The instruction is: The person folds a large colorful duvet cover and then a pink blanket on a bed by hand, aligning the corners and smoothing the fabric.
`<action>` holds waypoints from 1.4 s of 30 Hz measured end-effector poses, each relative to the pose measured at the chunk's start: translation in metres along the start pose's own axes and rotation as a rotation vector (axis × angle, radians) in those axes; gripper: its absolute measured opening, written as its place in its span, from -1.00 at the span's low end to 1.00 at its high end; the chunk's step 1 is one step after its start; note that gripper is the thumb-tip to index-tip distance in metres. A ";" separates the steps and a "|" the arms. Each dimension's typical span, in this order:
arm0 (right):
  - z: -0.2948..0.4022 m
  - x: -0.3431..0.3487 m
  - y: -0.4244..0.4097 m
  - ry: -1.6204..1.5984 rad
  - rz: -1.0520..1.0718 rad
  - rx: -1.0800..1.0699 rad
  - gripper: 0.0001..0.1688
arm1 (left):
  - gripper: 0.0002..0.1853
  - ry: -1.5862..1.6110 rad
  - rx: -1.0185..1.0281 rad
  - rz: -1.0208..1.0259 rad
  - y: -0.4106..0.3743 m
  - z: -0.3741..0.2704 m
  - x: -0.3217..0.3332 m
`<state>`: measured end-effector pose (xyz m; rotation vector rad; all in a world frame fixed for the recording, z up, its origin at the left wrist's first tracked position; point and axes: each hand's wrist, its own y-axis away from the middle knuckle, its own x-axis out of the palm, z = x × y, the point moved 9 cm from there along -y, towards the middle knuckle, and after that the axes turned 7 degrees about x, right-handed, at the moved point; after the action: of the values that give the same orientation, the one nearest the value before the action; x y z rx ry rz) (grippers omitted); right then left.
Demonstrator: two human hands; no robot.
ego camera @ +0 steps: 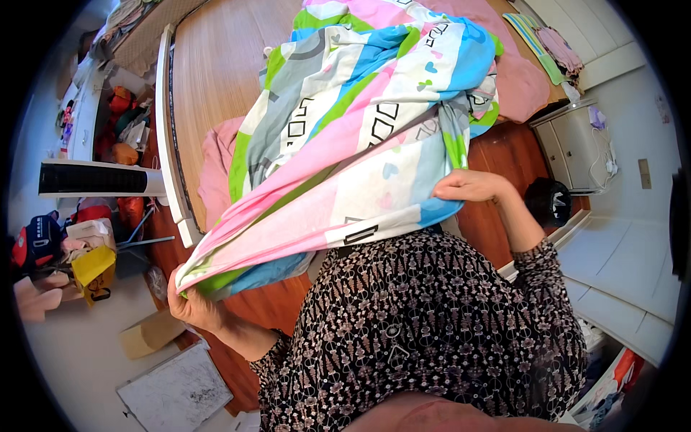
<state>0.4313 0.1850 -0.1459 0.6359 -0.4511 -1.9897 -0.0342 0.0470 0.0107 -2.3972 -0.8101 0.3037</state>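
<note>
A large duvet cover in pink, white, blue, grey and green stripes stretches from the bed towards me, patterned with hearts and black outlines. My left hand grips a gathered corner of it, low at the left. At the right, my right hand pinches its near edge by a blue stripe. Between both hands the cloth is pulled fairly taut in front of my waist. Its far part lies in loose folds over the bed. Beneath it, pink cloth shows on both sides.
The bed has a bare wooden board and a white side rail. A nightstand stands at the right with a cable on it, a black bag beside it. Bags and a cardboard box crowd the left. Folded textiles lie far right.
</note>
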 end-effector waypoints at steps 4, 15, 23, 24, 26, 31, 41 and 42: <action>-0.023 -0.011 -0.044 0.239 -0.338 -0.008 -0.65 | -0.55 -0.036 0.103 -0.003 -0.001 -0.011 -0.002; -0.111 -0.101 -0.144 -1.372 -0.573 0.110 -0.68 | -0.59 -0.056 0.213 0.070 0.030 -0.069 -0.019; 0.092 -0.304 -0.080 -0.824 -0.578 -0.662 -0.66 | -0.58 -0.083 -0.031 0.315 0.040 -0.036 -0.003; 0.181 -0.267 -0.071 -0.704 -0.494 -0.705 -0.55 | -0.58 -0.117 -0.059 0.301 0.046 -0.034 -0.006; 0.183 -0.277 -0.070 -0.212 -0.733 -0.565 -0.71 | -0.59 -0.070 -0.069 0.314 0.044 -0.025 0.003; 0.138 -0.223 -0.087 0.365 -0.930 -0.486 -0.63 | -0.62 -0.044 -0.155 0.216 0.053 -0.021 0.002; 0.030 -0.098 -0.059 0.333 -0.792 -0.237 -0.84 | -0.64 0.002 -0.156 0.212 0.051 -0.006 -0.004; 0.025 -0.089 -0.061 0.402 -0.791 -0.242 -0.80 | -0.64 0.010 -0.163 0.213 0.049 -0.003 -0.003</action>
<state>0.4094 0.2933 -0.1377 1.1447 0.3453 -2.4956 -0.0118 0.0120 -0.0165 -2.6414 -0.5957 0.3203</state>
